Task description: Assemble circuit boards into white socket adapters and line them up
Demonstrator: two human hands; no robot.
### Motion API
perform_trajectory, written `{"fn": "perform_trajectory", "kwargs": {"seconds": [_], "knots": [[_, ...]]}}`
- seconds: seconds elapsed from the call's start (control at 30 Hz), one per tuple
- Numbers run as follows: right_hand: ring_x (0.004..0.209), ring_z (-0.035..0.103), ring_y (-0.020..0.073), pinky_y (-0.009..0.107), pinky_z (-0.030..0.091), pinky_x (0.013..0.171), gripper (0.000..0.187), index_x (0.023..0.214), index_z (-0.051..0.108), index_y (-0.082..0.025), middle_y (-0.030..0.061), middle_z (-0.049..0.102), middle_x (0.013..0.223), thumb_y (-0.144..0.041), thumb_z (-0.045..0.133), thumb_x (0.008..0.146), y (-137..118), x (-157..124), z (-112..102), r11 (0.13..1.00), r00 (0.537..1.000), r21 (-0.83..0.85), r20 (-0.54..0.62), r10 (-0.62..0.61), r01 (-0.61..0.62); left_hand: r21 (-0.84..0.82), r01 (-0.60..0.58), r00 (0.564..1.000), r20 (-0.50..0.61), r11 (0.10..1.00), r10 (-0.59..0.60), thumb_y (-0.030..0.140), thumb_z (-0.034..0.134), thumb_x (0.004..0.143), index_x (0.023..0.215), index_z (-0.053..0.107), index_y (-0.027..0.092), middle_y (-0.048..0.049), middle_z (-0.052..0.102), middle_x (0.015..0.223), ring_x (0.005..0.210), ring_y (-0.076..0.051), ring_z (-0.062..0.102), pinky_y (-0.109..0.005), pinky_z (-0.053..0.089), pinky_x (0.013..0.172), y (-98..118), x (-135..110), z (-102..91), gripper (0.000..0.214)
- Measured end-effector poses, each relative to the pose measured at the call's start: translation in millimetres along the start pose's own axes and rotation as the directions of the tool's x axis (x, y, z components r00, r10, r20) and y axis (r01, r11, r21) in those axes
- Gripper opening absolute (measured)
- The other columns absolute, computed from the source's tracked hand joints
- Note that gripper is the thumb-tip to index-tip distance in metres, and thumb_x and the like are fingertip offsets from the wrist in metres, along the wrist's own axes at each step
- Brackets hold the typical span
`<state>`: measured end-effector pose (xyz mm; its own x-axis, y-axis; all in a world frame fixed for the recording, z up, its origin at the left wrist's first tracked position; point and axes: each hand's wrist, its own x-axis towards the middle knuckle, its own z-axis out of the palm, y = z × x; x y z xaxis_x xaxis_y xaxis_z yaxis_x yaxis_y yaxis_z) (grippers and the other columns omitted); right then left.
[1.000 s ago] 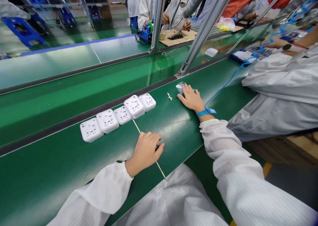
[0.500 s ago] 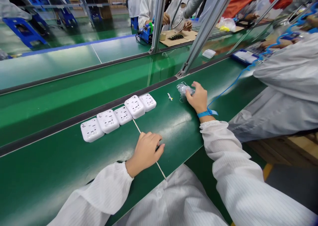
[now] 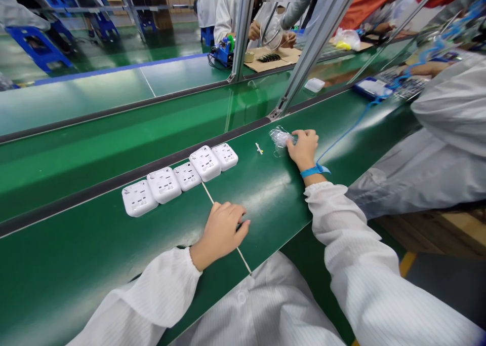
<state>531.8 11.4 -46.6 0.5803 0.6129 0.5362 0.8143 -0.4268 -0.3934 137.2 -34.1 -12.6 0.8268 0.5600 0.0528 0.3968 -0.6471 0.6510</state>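
Note:
My left hand (image 3: 220,229) rests curled on the green belt (image 3: 277,209), its fingertips closed around a small dark object (image 3: 238,226) that is mostly hidden. My right hand (image 3: 304,151) lies farther along the belt, with its fingers pressed on a clear plastic bag (image 3: 280,139) holding something small. A small white plastic piece (image 3: 258,148) lies just beyond the bag. Several white square multi-socket units (image 3: 182,179) stand in a row near the belt's far edge, left of that piece. A blue wrist strap (image 3: 315,170) circles my right wrist.
A blue coiled wire (image 3: 351,125) runs from the strap toward a co-worker's white sleeve (image 3: 429,174) at right. A dark rail (image 3: 152,163) edges the belt. Metal frame posts (image 3: 304,47) rise beyond it, with co-workers and a blue tray (image 3: 372,88) farther on.
My right hand has shifted slightly and now grips the bag's right side instead of lying over it. The co-worker's sleeve has drawn back to the right. My left hand has barely moved.

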Motion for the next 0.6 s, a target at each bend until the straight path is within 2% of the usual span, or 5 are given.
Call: {"fn": "perform_trajectory", "kwargs": {"seconds": [0.2,0.27,0.4,0.47,0.6], "knots": [[0.141,0.038,0.0359,0.056,0.036,0.115,0.056,0.149,0.045,-0.01,0.0207,0.044,0.152,-0.041,0.039,0.103,-12.7,-5.5,-23.8,0.984,0.977,-0.11,-0.145,-0.156,0.141,0.008,0.003,1.0,0.006,1.0,-0.003,0.028,0.057,0.098,0.094,0.06,0.02,0.0011,0.065,0.084,0.081,-0.019,0.056,-0.04,0.033,0.08,-0.1,-0.6,-1.1,0.009],[0.147,0.035,0.0362,0.056,0.035,0.117,0.063,0.156,0.037,-0.008,0.021,0.04,0.157,-0.044,0.032,0.105,-14.3,-8.8,-23.2,0.95,0.959,-0.139,0.082,-0.271,0.28,0.008,0.004,1.0,0.009,1.0,-0.004,0.028,0.057,0.098,0.095,0.06,0.02,0.0009,0.065,0.084,0.082,-0.019,0.057,-0.04,0.033,0.08,-0.1,-0.5,-1.2,0.009],[0.15,0.034,0.035,0.06,0.032,0.12,0.064,0.156,0.039,-0.007,0.0197,0.04,0.16,-0.041,0.016,0.106,-12.9,-12.2,-12.1,0.934,0.798,-0.09,0.552,-0.243,0.347,0.011,0.006,1.0,0.007,1.0,-0.006,0.028,0.057,0.098,0.095,0.06,0.02,0.0008,0.065,0.084,0.082,-0.019,0.057,-0.04,0.033,0.08,-0.5,-0.2,-0.6,0.009],[0.154,0.026,0.0345,0.061,0.027,0.122,0.067,0.159,0.032,-0.007,0.0193,0.03,0.165,-0.043,0.014,0.107,-12.0,-12.4,-11.8,0.939,0.823,-0.081,0.51,-0.249,0.335,0.014,0.005,1.0,0.003,1.0,-0.005,0.028,0.057,0.098,0.094,0.06,0.02,0.001,0.065,0.084,0.082,-0.019,0.057,-0.04,0.033,0.08,-0.8,-0.2,-0.4,0.009],[0.158,0.008,0.0333,0.064,0.019,0.123,0.07,0.166,0.008,-0.012,0.0163,0.012,0.17,-0.047,0.019,0.106,-16.5,-14.3,-26.6,0.925,0.926,-0.081,0.101,-0.364,0.372,0.005,0.006,1.0,0.002,1.0,-0.006,0.028,0.057,0.098,0.095,0.059,0.02,0.0011,0.065,0.083,0.082,-0.019,0.057,-0.04,0.033,0.08,-0.8,-0.6,-0.9,0.008]]}}
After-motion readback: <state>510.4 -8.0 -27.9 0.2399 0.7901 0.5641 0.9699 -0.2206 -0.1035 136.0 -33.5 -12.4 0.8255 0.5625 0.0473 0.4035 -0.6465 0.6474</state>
